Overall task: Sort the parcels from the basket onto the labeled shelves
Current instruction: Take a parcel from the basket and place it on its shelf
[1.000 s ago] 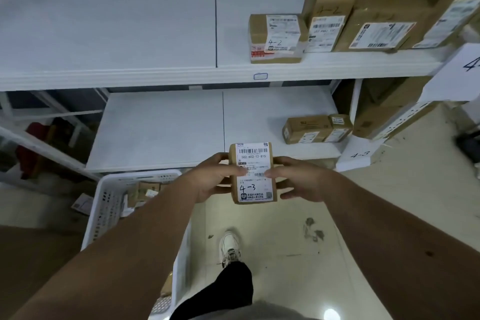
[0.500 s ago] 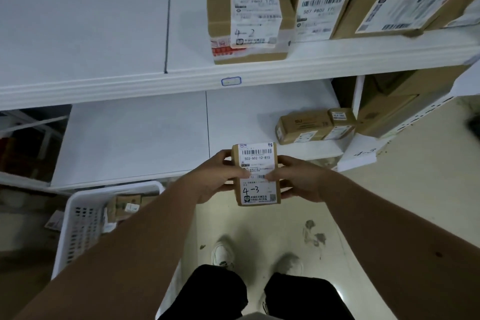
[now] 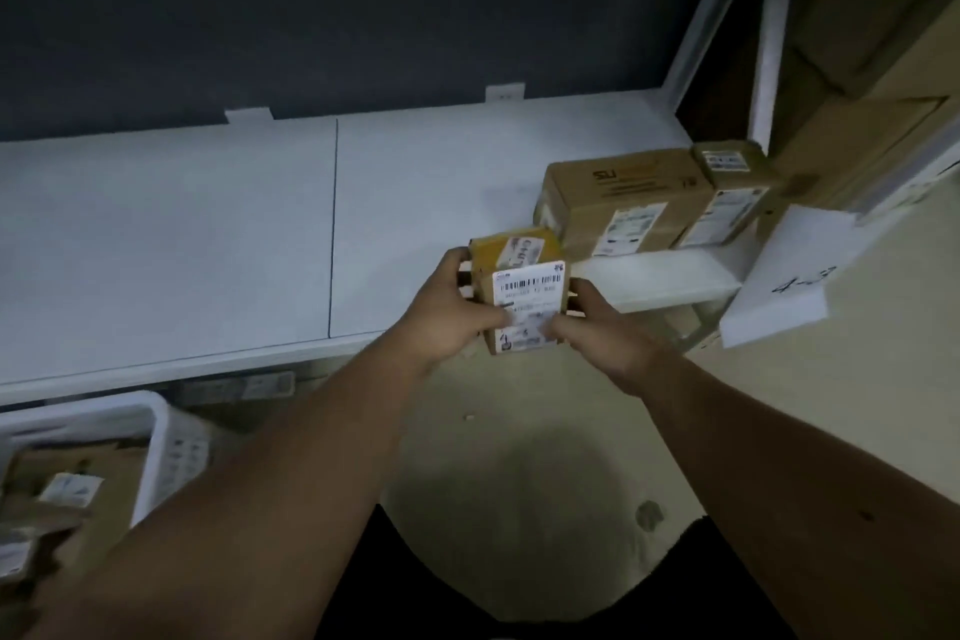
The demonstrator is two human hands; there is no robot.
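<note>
"4-3" on white sign (image 3: 795, 278); "su" on shelved box (image 3: 626, 195)

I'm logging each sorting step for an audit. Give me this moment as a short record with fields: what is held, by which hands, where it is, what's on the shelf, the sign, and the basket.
held item: small parcel with a white barcode label
hands: left hand and right hand grip its sides
position: above the front edge of the white shelf, not set down
shelf contents: two brown boxes at the right end
sign: white card marked 4-3, right of the shelf
basket: white basket at lower left, parcels inside
</note>
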